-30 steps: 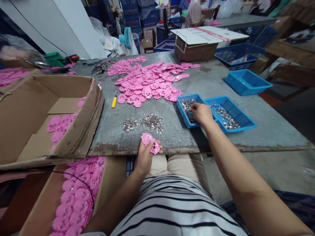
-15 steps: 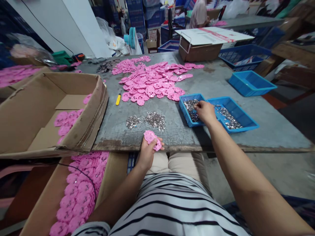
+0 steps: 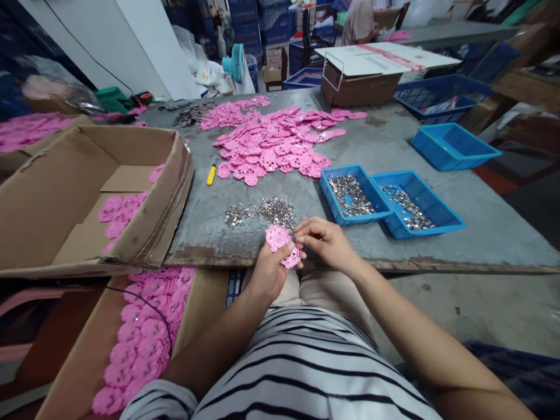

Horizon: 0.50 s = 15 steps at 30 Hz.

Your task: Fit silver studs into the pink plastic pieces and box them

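Left grip (image 3: 272,269) clamped on pink plastic piece (image 3: 282,244); right grip (image 3: 324,240) pinched together at its 3 o'clock edge, above surface (image 3: 394,146) rim.

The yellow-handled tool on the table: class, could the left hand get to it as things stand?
Probably not at once: the left hand is holding a pink piece. The way to the yellow-handled tool looks clear.

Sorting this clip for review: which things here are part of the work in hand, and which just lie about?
In use:
left hand holding pink part
right hand at that part
metal bits in near blue tray
loose metal heap

Lying about:
yellow screwdriver
empty blue tray
fan
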Available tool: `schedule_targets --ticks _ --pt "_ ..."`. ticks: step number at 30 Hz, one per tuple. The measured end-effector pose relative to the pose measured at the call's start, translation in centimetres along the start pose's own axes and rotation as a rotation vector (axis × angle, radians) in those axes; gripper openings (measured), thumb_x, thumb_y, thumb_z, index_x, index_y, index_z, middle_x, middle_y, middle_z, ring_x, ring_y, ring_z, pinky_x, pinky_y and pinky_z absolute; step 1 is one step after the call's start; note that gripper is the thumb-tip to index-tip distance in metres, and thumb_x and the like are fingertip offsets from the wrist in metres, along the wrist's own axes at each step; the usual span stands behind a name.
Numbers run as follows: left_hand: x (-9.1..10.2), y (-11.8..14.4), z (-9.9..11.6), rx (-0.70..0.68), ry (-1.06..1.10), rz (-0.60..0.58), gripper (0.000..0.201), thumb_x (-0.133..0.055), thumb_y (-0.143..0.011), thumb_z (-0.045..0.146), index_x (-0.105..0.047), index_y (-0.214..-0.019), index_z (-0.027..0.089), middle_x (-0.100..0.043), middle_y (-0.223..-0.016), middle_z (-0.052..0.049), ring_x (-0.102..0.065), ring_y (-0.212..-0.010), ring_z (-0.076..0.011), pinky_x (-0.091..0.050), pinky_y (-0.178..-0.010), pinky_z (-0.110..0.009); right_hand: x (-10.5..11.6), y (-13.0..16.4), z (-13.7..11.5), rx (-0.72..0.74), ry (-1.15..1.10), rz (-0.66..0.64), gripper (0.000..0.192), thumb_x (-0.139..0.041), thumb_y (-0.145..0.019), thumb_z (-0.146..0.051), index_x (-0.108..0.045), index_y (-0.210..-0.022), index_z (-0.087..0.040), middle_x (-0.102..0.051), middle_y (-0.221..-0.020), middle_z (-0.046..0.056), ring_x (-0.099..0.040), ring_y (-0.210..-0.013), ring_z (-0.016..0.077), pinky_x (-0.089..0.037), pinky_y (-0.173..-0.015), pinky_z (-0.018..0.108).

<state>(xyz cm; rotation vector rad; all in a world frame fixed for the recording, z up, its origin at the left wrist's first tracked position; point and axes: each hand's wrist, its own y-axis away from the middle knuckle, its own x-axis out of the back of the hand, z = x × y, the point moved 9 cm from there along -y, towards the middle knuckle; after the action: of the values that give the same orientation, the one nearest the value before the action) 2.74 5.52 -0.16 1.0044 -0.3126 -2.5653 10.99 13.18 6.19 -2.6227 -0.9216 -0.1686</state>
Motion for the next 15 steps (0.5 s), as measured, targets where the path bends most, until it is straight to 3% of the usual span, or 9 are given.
schedule_targets --ticks 4,10,15 --pt "0.1 0.1 -0.5 0.042 0.041 0.023 0.046 -0.082 -0.054 0.019 -0.053 -0.089 0.015 -0.063 -0.067 0.001 -0.061 -0.054 -0.0127 -0.045 -0.044 -0.020 -1.0 0.7 1.5 -0.038 -0.089 -0.031 0.010 -0.071 -0.076 -0.031 -0.074 -0.071 -0.023 -0.067 -0.083 0.004 -0.061 -0.077 0.0152 -0.049 -0.076 0.033" --pt "0.5 0.0 -1.0 0.085 0.046 0.035 0.050 -0.076 -0.055 0.013 -0.054 -0.100 0.016 -0.063 -0.067 0.002 -0.060 -0.053 -0.0125 -0.044 -0.043 -0.020 -1.1 0.8 2.7 -0.159 -0.258 -0.078 0.015 -0.079 -0.068 -0.039 -0.076 -0.070 -0.025 -0.064 -0.084 0.003 -0.060 -0.077 0.0139 -0.048 -0.078 0.033" --pt "1.1 -0.3 -0.3 -0.023 -0.011 0.099 0.049 -0.076 -0.052 0.015 -0.054 -0.096 0.016 -0.062 -0.066 0.003 -0.059 -0.051 -0.0121 -0.043 -0.042 -0.020 -1.7 1.1 3.3 -0.247 -0.351 -0.075 0.020 -0.082 -0.063 -0.041 -0.076 -0.069 -0.023 -0.065 -0.085 0.003 -0.060 -0.078 0.0138 -0.047 -0.075 0.031"
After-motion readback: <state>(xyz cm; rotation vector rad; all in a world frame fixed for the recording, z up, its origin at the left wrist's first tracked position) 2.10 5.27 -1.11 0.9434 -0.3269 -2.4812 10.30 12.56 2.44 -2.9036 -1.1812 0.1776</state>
